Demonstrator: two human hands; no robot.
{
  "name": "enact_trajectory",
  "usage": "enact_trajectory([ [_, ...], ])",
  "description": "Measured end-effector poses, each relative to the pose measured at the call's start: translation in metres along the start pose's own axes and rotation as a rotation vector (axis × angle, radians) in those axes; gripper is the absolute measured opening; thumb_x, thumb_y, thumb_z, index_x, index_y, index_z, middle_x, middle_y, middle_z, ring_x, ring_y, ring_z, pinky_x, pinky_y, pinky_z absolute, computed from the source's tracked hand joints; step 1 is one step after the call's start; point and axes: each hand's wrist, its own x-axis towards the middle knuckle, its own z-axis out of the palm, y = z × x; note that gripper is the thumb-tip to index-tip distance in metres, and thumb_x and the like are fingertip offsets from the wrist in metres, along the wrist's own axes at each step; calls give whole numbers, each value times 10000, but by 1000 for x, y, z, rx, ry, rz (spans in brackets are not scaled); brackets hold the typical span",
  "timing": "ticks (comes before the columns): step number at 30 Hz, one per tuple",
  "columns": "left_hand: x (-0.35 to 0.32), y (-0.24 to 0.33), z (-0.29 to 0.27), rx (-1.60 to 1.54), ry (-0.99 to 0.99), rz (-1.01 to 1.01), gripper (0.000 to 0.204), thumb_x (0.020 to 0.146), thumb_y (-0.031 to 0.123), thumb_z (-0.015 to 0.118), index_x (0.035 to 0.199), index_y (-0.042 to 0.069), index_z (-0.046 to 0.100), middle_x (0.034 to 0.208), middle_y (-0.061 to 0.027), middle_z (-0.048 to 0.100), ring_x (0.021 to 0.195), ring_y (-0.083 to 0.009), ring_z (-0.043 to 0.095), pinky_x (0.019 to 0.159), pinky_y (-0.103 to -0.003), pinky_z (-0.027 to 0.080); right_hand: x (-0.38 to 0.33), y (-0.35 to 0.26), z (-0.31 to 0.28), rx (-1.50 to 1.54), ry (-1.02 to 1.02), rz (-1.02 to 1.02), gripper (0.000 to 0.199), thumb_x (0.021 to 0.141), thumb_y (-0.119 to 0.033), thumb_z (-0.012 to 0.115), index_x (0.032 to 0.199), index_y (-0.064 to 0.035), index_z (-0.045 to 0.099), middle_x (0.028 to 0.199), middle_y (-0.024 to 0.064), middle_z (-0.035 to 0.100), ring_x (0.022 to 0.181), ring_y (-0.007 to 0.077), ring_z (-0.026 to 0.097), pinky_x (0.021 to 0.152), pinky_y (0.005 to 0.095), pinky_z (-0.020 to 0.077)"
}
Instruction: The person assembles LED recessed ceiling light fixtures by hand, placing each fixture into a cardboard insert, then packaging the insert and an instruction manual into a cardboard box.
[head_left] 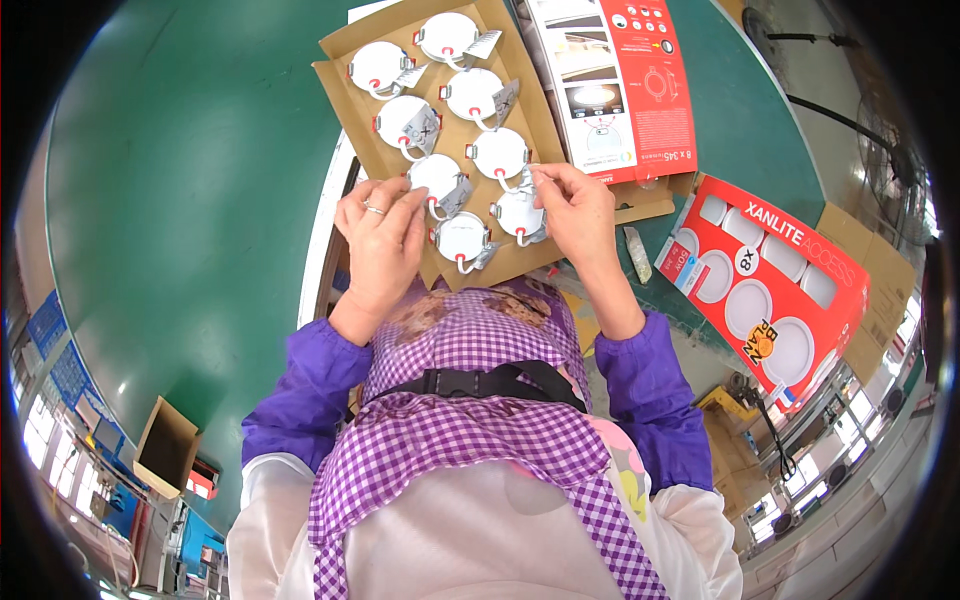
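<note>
Head view, looking down. Brown cardboard tray [345, 85] sits at upper centre of the frame, tilted, carrying eight round white lamps in two slanted rows, each with a grey foil-like packet and spring clip beside it.

Left hand [383, 235], left of centre, ring on one finger, fingers bent and close together, fingertips on the edge of the round white lamp [437, 176] in the left row's third place. It pinches at that lamp's rim or clip; exact grip hard to tell.

Right hand [575, 210], right of centre, thumb and forefinger closed narrow on a small grey packet [528, 186], just above the lower lamp [518, 213] of the right row. Bottom lamp [461, 238] lies between the two hands, untouched.

Tray rests on the green counter [200, 200], which fills the left and upper part of the frame. A red-and-white printed box sheet [615, 80] lies just right of the tray, top centre. A red retail box [770, 285] with round white windows lies at right, tilted. Small open cardboard box [165, 445] at lower left. Purple sleeves and a purple checked apron [470, 420] fill bottom centre.
</note>
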Motion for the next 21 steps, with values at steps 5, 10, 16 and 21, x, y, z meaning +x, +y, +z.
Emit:
enact_trajectory([
  [5, -4, 1, 3, 8, -22, -2, 260, 749, 63, 703, 1005, 104, 695, 1074, -20, 640, 1050, -266, 524, 940, -400, 316, -6, 6, 4, 17, -29, 2, 179, 884, -117, 624, 977, 23, 685, 662, 63, 641, 587, 79, 578, 545, 255, 454],
  [10, -7, -2, 4, 25, -35, 31, 285, 747, 75, 703, 1031, 105, 695, 1106, -22, 635, 1079, -261, 520, 953, -405, 311, -10, 2, 9, 25, -49, 10, 174, 888, -112, 619, 978, 21, 686, 658, 53, 635, 578, 68, 567, 516, 249, 450],
  [16, -9, -3, 9, 19, -23, 39, 305, 742, 91, 702, 1047, 101, 691, 1159, -27, 621, 1108, -260, 509, 967, -416, 311, -11, -3, 12, 17, -77, 32, 170, 886, -111, 622, 984, 9, 691, 660, 48, 636, 543, 63, 550, 493, 244, 441],
  [21, -12, -4, 6, -17, -41, 42, 346, 732, 130, 717, 1075, 98, 679, 1211, -34, 605, 1149, -267, 491, 981, -428, 309, -6, -11, 20, 1, -122, 46, 190, 892, -140, 610, 984, 0, 699, 627, 51, 626, 491, 78, 548, 461, 248, 428],
])
